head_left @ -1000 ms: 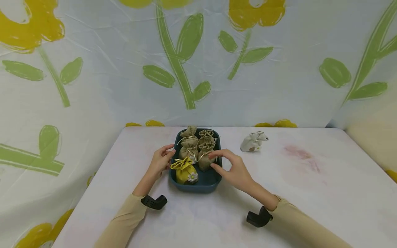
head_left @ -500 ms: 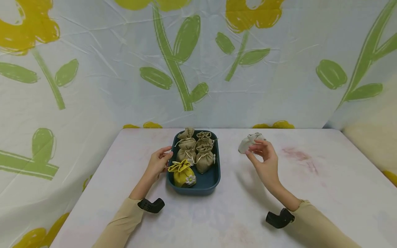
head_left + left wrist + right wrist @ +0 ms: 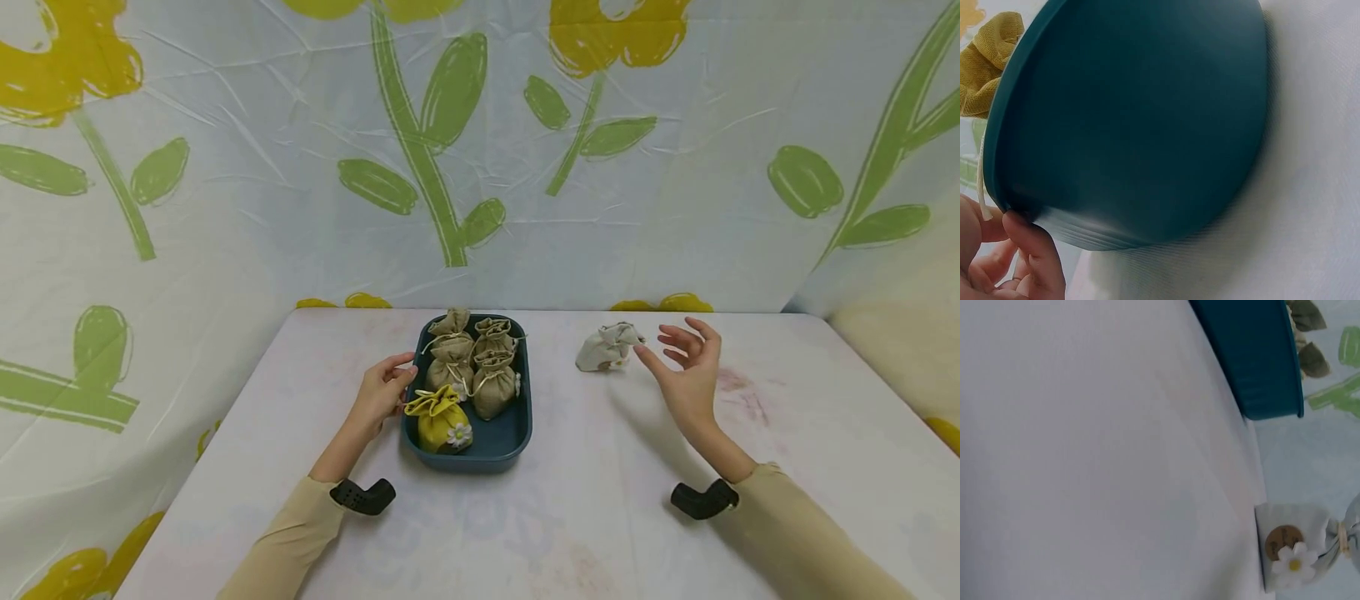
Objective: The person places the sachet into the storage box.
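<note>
A dark blue tub (image 3: 468, 462) stands on the table, holding a yellow drawstring pouch (image 3: 438, 427) with a white flower at its front left. Several tan drawstring pouches (image 3: 493, 392) are packed behind it. My left hand (image 3: 381, 390) pinches the tub's left rim between thumb and fingers, as the left wrist view shows at the tub's corner (image 3: 1135, 112). To the right of the tub sits a white drawstring pouch (image 3: 597, 350) with a round brown label and a flower. My right hand (image 3: 690, 375) hovers just right of it, fingers spread and holding nothing, the thumb tip overlapping the pouch's neck.
The pale table (image 3: 480, 533) carries faint pinkish stains. Behind it hangs a flower-printed cloth (image 3: 300, 217), which also covers the left side. Black wrist cameras (image 3: 705, 500) sit on both forearms.
My right hand has left the tan pouch in the tub and moved right, passing in front of the white pouch to its far side. My left hand stays at the tub's rim.
</note>
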`<action>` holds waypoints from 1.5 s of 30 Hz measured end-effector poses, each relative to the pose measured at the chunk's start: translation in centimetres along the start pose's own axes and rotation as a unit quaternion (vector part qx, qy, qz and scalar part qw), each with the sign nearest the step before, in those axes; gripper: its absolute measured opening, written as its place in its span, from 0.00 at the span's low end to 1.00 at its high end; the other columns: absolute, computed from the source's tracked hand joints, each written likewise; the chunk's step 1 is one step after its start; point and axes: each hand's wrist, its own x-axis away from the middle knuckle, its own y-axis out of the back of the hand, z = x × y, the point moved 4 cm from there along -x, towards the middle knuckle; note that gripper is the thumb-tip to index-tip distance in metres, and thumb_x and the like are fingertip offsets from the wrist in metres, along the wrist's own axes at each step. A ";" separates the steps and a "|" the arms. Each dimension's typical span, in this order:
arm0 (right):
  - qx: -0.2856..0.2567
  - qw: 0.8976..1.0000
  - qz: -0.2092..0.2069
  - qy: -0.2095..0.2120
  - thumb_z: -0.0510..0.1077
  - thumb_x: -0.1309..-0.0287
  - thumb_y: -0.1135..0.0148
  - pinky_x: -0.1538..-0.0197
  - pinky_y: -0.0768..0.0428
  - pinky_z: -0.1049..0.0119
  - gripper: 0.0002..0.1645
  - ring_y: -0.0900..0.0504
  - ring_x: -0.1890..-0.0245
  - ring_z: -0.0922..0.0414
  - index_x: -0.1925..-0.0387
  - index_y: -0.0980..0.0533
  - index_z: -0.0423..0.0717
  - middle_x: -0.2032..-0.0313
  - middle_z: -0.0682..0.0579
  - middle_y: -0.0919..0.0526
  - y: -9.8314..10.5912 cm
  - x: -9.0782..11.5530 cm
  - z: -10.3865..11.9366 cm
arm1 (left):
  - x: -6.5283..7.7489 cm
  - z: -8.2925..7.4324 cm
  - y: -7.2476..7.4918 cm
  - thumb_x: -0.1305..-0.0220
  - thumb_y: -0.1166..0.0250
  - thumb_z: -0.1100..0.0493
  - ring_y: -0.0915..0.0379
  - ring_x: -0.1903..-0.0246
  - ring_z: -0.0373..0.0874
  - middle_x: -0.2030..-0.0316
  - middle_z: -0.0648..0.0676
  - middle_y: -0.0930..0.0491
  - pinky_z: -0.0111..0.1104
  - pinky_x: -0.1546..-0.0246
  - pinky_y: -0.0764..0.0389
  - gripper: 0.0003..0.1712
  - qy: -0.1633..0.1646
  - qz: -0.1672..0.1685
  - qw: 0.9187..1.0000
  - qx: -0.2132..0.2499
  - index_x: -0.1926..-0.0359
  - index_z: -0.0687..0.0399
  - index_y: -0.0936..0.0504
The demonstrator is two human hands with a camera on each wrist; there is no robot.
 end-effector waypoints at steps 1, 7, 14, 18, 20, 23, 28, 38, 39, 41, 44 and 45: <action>0.019 1.000 0.005 -0.014 0.36 0.61 0.29 0.55 0.29 0.79 0.46 0.25 0.56 0.62 0.40 0.43 0.49 0.55 0.57 0.23 0.1 -0.3 -0.9 | 0.0 0.0 0.0 0.36 0.46 0.54 0.40 0.82 0.38 0.66 0.51 0.29 0.28 0.85 0.33 0.19 0.002 -0.001 1.000 0.000 0.43 0.45 0.30; 0.103 0.987 0.055 -0.110 0.51 0.61 0.27 0.54 0.33 0.82 0.53 0.30 0.52 0.67 0.37 0.50 0.59 0.44 0.47 0.30 -0.3 -0.9 -3.7 | -0.1 -0.1 0.0 0.36 0.45 0.54 0.39 0.81 0.38 0.66 0.51 0.29 0.28 0.85 0.32 0.19 0.008 -0.003 1.000 -0.005 0.44 0.44 0.29; 0.147 0.969 0.111 -0.166 0.54 0.58 0.30 0.46 0.33 0.71 0.57 0.35 0.46 0.59 0.34 0.55 0.51 0.40 0.45 0.35 -2.1 -0.5 -2.5 | -0.2 0.0 -0.1 0.36 0.45 0.54 0.39 0.81 0.38 0.65 0.51 0.29 0.28 0.85 0.31 0.20 0.007 -0.003 1.000 -0.009 0.42 0.45 0.30; 0.138 0.966 0.120 -0.183 0.52 0.56 0.31 0.42 0.34 0.60 0.56 0.36 0.43 0.51 0.33 0.56 0.47 0.38 0.42 0.39 -3.0 -0.4 -1.5 | -0.2 0.1 -0.1 0.36 0.45 0.54 0.39 0.82 0.37 0.65 0.51 0.28 0.27 0.85 0.32 0.20 0.010 -0.002 1.000 -0.006 0.42 0.45 0.30; 0.148 0.963 0.120 -0.190 0.53 0.56 0.31 0.44 0.34 0.62 0.56 0.36 0.43 0.51 0.33 0.55 0.47 0.38 0.42 0.40 -3.3 -0.4 -1.2 | -0.2 0.1 -0.1 0.36 0.45 0.54 0.39 0.82 0.37 0.65 0.51 0.28 0.27 0.86 0.33 0.21 0.009 -0.001 1.000 -0.005 0.42 0.45 0.30; 0.162 0.960 0.128 -0.190 0.54 0.55 0.32 0.47 0.33 0.68 0.54 0.36 0.43 0.52 0.34 0.53 0.47 0.38 0.42 0.39 -3.6 -0.4 -1.3 | -0.1 0.0 -0.1 0.36 0.45 0.54 0.39 0.81 0.37 0.65 0.51 0.28 0.27 0.86 0.33 0.21 0.008 0.000 1.000 -0.003 0.42 0.46 0.30; 0.164 0.962 0.136 -0.171 0.49 0.53 0.33 0.47 0.34 0.66 0.48 0.35 0.44 0.53 0.36 0.47 0.42 0.41 0.42 0.36 -4.0 -0.6 -1.4 | -0.1 0.0 -0.1 0.36 0.45 0.54 0.39 0.81 0.37 0.66 0.51 0.29 0.27 0.86 0.33 0.20 0.006 -0.002 1.000 -0.004 0.42 0.45 0.30; 0.232 0.956 0.143 -0.112 0.52 0.53 0.33 0.48 0.28 0.60 0.30 0.29 0.50 0.56 0.50 0.29 0.43 0.52 0.46 0.24 -3.7 -0.8 -1.3 | 0.0 0.0 -0.1 0.36 0.45 0.53 0.39 0.83 0.36 0.67 0.51 0.29 0.26 0.87 0.33 0.21 -0.004 -0.002 1.000 0.000 0.42 0.47 0.30; 0.238 0.955 0.139 -0.108 0.52 0.53 0.33 0.52 0.27 0.65 0.28 0.28 0.53 0.61 0.52 0.27 0.44 0.54 0.47 0.23 -3.6 -0.9 -1.3 | 0.1 0.0 -0.1 0.36 0.45 0.53 0.39 0.82 0.37 0.67 0.51 0.28 0.26 0.87 0.33 0.21 -0.005 -0.002 1.000 0.001 0.42 0.46 0.30; 0.246 0.956 0.130 -0.097 0.52 0.54 0.32 0.58 0.28 0.75 0.25 0.28 0.58 0.70 0.55 0.25 0.45 0.58 0.52 0.22 -3.5 -1.0 -1.2 | 0.3 -0.3 0.0 0.36 0.45 0.54 0.39 0.82 0.37 0.66 0.53 0.28 0.26 0.87 0.34 0.21 -0.002 -0.002 1.000 0.000 0.42 0.47 0.30; 0.244 0.959 0.118 -0.084 0.50 0.56 0.31 0.66 0.31 0.83 0.22 0.30 0.64 0.77 0.58 0.23 0.46 0.64 0.62 0.23 -3.3 -1.1 -1.1 | 0.3 -0.4 0.0 0.36 0.45 0.54 0.39 0.82 0.37 0.63 0.55 0.27 0.27 0.86 0.34 0.22 0.005 0.000 1.000 -0.001 0.41 0.47 0.31; 0.240 0.960 0.116 -0.081 0.50 0.56 0.31 0.67 0.31 0.84 0.22 0.30 0.65 0.78 0.59 0.23 0.45 0.66 0.65 0.24 -3.3 -1.1 -1.1 | 0.3 -0.4 -0.1 0.36 0.46 0.54 0.40 0.82 0.37 0.62 0.55 0.28 0.27 0.86 0.34 0.22 0.010 0.001 1.000 0.000 0.41 0.47 0.31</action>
